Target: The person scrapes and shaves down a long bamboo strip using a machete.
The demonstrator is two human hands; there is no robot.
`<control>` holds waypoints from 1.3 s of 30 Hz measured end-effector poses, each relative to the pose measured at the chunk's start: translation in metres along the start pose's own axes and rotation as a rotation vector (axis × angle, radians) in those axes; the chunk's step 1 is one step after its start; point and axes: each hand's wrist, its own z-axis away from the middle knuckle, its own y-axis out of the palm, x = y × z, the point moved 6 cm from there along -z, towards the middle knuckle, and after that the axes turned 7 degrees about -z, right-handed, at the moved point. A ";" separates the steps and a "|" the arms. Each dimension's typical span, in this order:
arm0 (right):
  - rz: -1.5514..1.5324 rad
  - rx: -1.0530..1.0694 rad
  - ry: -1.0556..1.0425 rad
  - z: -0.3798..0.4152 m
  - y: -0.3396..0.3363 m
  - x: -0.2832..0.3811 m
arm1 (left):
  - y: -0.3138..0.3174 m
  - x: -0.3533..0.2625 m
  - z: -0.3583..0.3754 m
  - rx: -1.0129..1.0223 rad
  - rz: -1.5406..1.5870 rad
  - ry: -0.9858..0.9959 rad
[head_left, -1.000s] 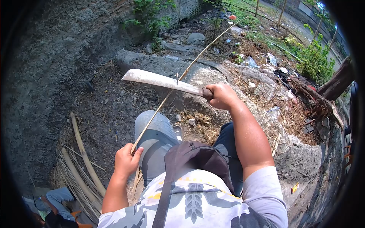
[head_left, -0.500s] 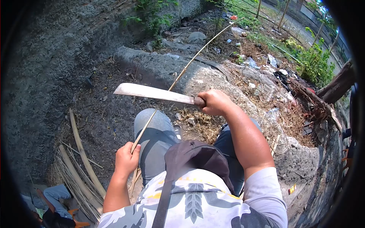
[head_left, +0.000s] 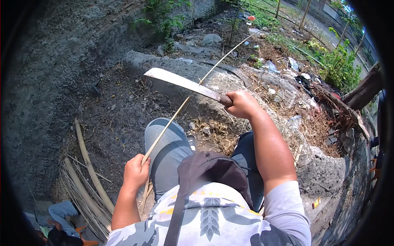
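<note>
My left hand [head_left: 136,172] is closed around a thin bamboo strip [head_left: 166,129], which slants up and away over my left knee. In my right hand [head_left: 241,104] is the wooden handle of a machete [head_left: 180,82], its broad pale blade pointing left. The blade crosses the strip's line. Below the blade, the held length ends in a frayed tip, with a small gap above it. Past the blade, the upper length of strip [head_left: 225,56] runs on toward the rubble. The strip's lower end hangs beneath my left hand.
Thick bamboo poles [head_left: 92,172] and thin strips lie on the ground at left. Another person's leg [head_left: 61,211] shows at lower left. A rough wall [head_left: 45,82] rises at left. Litter, dry grass and a log [head_left: 363,90] lie at right.
The machete has moved right and up along the strip, with my right hand. A gap now shows in the strip below the blade. My left hand has stayed nearly still.
</note>
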 end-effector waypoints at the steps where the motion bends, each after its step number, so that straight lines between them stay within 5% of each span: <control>1: 0.020 0.035 -0.021 0.004 0.003 0.007 | 0.002 -0.001 0.000 0.018 -0.010 0.007; 8: 0.197 0.035 -0.411 0.014 0.030 0.054 | 0.002 -0.019 -0.008 0.014 -0.063 0.047; 15: -0.106 -0.069 0.058 0.004 -0.021 -0.014 | -0.005 -0.008 0.001 0.041 0.025 0.058; 21: 0.045 -0.086 0.000 0.012 -0.012 -0.001 | 0.006 -0.002 -0.004 0.041 0.011 0.051; 27: 0.131 0.039 -0.373 0.014 0.028 0.048 | 0.013 -0.006 -0.002 0.037 0.019 0.014; 30: 0.171 0.060 -0.400 0.013 0.034 0.054 | 0.011 -0.003 -0.001 0.028 0.011 0.020; 33: 0.209 -0.063 -0.170 -0.001 0.007 0.019 | 0.007 0.014 0.011 -0.011 0.024 0.044; 35: -0.017 -0.311 0.156 -0.010 -0.014 -0.018 | 0.003 0.026 0.016 -0.018 0.037 0.032; 39: -0.463 -0.482 0.382 -0.019 -0.015 -0.084 | -0.012 0.028 0.021 -0.048 0.061 -0.015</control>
